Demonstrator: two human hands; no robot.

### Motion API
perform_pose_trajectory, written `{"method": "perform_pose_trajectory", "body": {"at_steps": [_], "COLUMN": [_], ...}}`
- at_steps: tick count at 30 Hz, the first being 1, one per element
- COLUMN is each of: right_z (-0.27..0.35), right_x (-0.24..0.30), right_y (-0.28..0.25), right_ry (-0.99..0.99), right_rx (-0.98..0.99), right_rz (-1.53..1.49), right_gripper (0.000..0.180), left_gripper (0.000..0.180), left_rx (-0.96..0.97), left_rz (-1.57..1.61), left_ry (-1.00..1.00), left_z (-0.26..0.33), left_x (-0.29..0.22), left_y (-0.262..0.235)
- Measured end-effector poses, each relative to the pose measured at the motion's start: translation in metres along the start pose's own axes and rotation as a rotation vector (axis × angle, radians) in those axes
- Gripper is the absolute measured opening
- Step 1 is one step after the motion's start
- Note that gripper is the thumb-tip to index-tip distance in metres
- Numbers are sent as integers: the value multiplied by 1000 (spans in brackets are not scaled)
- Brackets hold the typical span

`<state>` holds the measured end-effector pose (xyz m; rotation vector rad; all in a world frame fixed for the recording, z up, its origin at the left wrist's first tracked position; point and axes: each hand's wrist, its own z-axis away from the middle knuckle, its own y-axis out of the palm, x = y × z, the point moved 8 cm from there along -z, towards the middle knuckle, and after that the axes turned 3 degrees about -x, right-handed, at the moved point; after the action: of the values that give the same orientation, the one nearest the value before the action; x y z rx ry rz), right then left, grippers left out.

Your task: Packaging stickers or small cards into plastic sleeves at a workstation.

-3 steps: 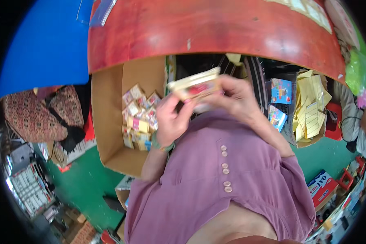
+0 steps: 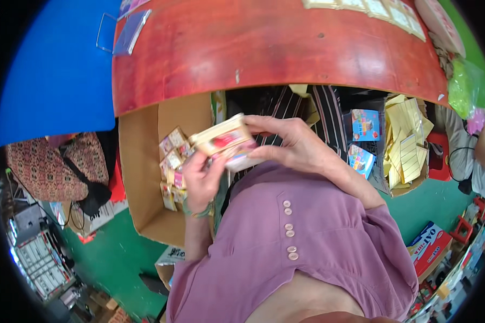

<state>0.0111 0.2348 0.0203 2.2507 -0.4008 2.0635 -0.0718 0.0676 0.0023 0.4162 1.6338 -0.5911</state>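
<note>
Between both hands, above my lap, is a small cream box [image 2: 224, 141] with a red picture on its side. My left hand [image 2: 202, 180] pinches its lower left end with thumb and fingers. At the other end, my right hand [image 2: 291, 141] grips the box, fingers along the top and thumb underneath. Beside my left hand stands a tall open carton [image 2: 140, 183]. Inside it lie several small printed packs [image 2: 172, 160], partly hidden behind my left hand and the box.
A red tabletop [image 2: 215, 54] spans the far side, with a row of pale cards [image 2: 374, 6] on it. To the right are blue printed packs [image 2: 365, 125] and a box of yellow paper slips [image 2: 409, 145]. A blue board [image 2: 54, 64] lies left, near a patterned bag [image 2: 54, 164].
Both hands and the small box have moved left and a little lower in the picture, toward the carton. The whole view has shifted slightly. The box stays in both hands.
</note>
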Motion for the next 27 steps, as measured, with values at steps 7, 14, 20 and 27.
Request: {"method": "perform_pose_trajectory", "body": {"at_steps": [7,14,20,27], "right_z": [-13,-104,-153,-191], "right_x": [48,27,-10,-23], "right_y": [-103,-201,-261,-295], "right_ry": [-135,-195,-9,177], "right_rx": [-284,-588,-599,-487], "right_rz": [401,1164,1258,1263], "right_gripper": [39,62,72,80], "left_gripper": [8,22,29,37], "left_rx": [-223,-228,-242,-242], "left_rz": [-196,-898,-1141,-821], "left_ry": [-377,-503,-484,-273], "left_z": [53,112,80,44], "left_x": [63,165,123,114], "left_y": [-133,-256,-218,-186]}}
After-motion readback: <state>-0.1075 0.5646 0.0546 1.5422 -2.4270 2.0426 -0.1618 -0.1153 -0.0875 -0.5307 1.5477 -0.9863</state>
